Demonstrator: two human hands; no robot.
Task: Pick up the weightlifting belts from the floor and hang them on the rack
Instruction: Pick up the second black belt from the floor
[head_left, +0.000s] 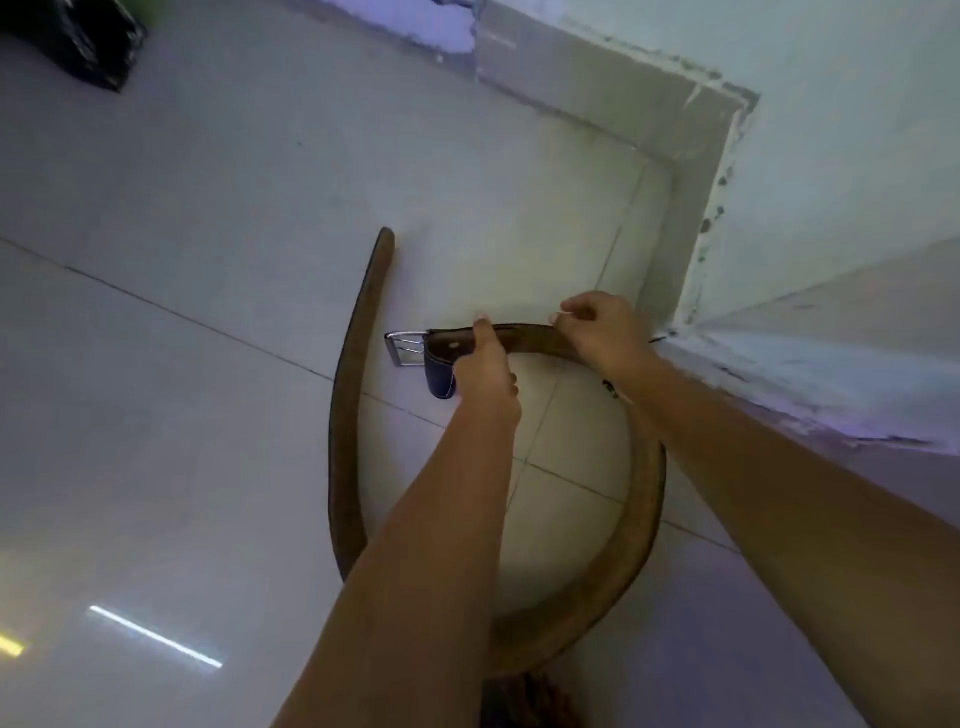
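1. Belt (641, 499): a brown leather strap curved in a wide loop on the tiled floor (182, 260), near a wall corner, with its buckle (402, 349) at the far left.
2. The left hand (480, 364) is closed on the strap beside the buckle; the right hand (597, 325) is pinched on the top edge further right.
3. For a clean lift, both grips should be kept firm and raised together, so the long free tail is not dragged.

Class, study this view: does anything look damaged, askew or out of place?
Yes. The wall base at the corner has chipped, flaking paint and dark blotches along its edge. The brown belt curls in an open loop, both hands in a grip near its buckle.
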